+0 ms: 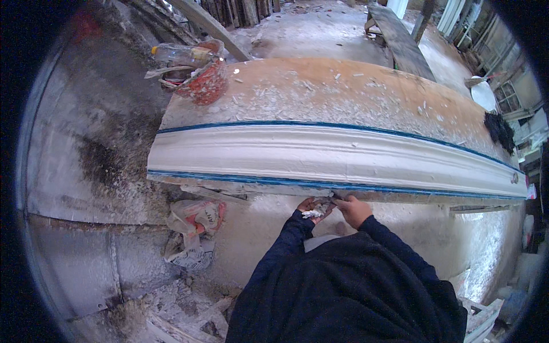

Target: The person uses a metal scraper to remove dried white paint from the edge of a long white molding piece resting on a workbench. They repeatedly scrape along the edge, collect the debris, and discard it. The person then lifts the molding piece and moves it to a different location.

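Note:
My left hand [307, 204] is cupped in front of my body, palm up, holding white plaster-like scraps [314, 213]. Beside it, my right hand [355, 211] is closed around a small dark tool [336, 198], whose tip meets the left palm; its exact kind is too small to tell. Just beyond both hands runs a long white moulding [331, 151] with ridged profile lines. Blue strips [257, 179] border its near and far edges. It lies along the near side of a tan board [274, 80] strewn with white shavings.
At the board's far left stands a worn red basket [207, 86] holding a clear bottle [174, 54]. Plastic bags [194, 228] lie on the floor at left. A dark bundle [500, 131] sits at the board's right end. A narrow wooden bench [400, 43] stands farther back.

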A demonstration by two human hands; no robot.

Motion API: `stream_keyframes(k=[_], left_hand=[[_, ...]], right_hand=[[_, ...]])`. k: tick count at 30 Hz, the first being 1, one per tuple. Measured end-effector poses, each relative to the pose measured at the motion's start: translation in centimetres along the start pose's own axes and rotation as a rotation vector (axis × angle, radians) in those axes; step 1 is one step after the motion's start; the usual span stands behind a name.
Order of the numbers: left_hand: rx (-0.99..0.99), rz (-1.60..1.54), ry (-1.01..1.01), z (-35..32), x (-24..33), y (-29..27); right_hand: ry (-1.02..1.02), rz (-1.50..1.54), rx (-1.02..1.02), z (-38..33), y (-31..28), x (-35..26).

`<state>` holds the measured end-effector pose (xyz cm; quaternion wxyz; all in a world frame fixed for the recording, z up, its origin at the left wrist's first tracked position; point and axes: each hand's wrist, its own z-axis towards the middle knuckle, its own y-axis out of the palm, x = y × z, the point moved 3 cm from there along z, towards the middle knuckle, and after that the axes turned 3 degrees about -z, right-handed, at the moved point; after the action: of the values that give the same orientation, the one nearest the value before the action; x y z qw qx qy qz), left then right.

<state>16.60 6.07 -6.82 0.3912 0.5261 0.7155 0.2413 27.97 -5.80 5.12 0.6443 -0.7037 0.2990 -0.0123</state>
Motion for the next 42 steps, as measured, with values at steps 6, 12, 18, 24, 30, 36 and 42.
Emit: stream_keyframes(k=[6, 12, 18, 24, 30, 36, 42], left_hand=[[-0.184, 0.055, -0.088, 0.3, 1.8, -1.1], [-0.148, 0.075, -0.036, 0.1, 2.0, -1.4], [-0.187, 0.004, -0.022, 0.9, 2.8, -2.8], [-0.436, 0.25, -0.091, -0.1, 1.0, -0.8], [-0.413, 0.143, -0.054, -1.5, 0.4, -1.0], [-0.542, 0.03, 0.094, -5.0, -0.3, -3.0], [-0.516, -0.244, 0.497, -10.1, 1.3, -8.4]], right_hand=[[0.021, 0.071, 0.021, 1.3, 0.9, -1.0], [-0.03, -0.096, -0.162, 2.3, 0.8, -1.5], [-0.239, -0.028, -0.233, 1.0, 0.8, -1.3], [-0.294, 0.113, -0.454, 0.1, 0.9, -2.7], [-0.364, 0.223, -0.649, -0.5, -1.9, -3.7], [-0.386, 0.782, -0.67, -0.4, -1.1, -3.8], [-0.072, 1.047, -0.701, 0.7, 2.0, -4.0]])
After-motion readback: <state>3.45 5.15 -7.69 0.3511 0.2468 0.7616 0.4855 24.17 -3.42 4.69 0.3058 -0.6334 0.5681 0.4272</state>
